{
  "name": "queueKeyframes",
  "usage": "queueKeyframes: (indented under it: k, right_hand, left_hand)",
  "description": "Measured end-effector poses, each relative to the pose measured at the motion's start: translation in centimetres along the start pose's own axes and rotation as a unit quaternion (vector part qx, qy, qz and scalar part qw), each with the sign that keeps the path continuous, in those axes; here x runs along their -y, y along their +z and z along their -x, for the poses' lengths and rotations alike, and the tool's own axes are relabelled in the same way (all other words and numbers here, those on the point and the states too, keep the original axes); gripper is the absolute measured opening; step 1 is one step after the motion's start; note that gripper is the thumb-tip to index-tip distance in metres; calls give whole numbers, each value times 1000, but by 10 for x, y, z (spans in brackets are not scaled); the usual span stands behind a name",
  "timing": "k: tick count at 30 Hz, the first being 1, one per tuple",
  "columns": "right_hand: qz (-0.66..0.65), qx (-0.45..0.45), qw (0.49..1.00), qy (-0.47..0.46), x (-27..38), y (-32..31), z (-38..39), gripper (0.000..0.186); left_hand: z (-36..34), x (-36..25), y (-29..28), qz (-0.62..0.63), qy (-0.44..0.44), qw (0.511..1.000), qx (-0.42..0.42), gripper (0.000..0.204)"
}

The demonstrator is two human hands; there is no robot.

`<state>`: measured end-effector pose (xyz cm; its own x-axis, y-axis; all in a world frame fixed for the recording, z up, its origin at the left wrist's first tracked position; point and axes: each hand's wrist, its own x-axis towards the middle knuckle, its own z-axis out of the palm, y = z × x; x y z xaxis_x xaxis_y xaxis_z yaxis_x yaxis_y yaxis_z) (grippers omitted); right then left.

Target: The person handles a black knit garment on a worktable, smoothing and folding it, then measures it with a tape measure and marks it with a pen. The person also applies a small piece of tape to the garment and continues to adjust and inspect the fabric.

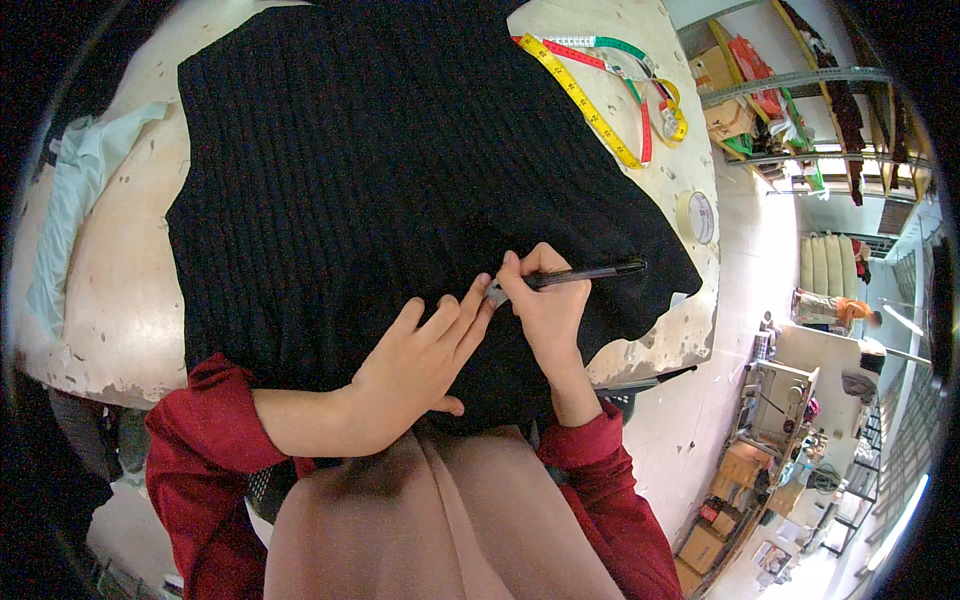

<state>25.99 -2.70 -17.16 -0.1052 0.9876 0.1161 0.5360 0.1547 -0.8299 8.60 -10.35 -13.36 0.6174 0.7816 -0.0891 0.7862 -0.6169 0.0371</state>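
Black ribbed fabric point(330, 190), probably a knit garment piece, lies spread over the pale worktable. My right hand point(545, 305) is closed around a black pen point(590, 272), which lies slanted in the grip with its rear end pointing right. The pen's tip end is down by a small whitish piece point(496, 292) on the fabric, too small to name. My left hand point(415, 365) rests on the cloth with its fingers stretched out, index and middle fingertips touching the edge of that piece. Its thumb is apart from the other fingers.
A multicoloured tape measure point(585, 100) lies looped at the far right of the table, with a tape roll point(697, 217) nearer. Pale blue cloth point(85, 190) sits at the left edge. Shelves point(800, 75) hold bags and boxes; another person point(848, 312) is farther off.
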Motion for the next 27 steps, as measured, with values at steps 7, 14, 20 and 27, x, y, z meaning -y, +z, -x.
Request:
queueKeyframes:
  k: [7, 14, 20, 27]
  right_hand:
    - [-29, -18, 999, 6, -8, 0, 2, 29]
    - [-1, -19, 999, -39, -7, 1, 0, 29]
    - [-40, -45, 998, 7, -12, 0, 3, 29]
    - [-28, -20, 999, 11, -4, -2, 1, 29]
  left_hand:
    - [0, 0, -1, 12, 1, 1000, 0, 112]
    - [0, -1, 1, 5, 0, 1000, -4, 112]
    - [-3, 3, -2, 12, 13, 1000, -5, 108]
    - [-9, 13, -1, 51, 31, 998, 4, 111]
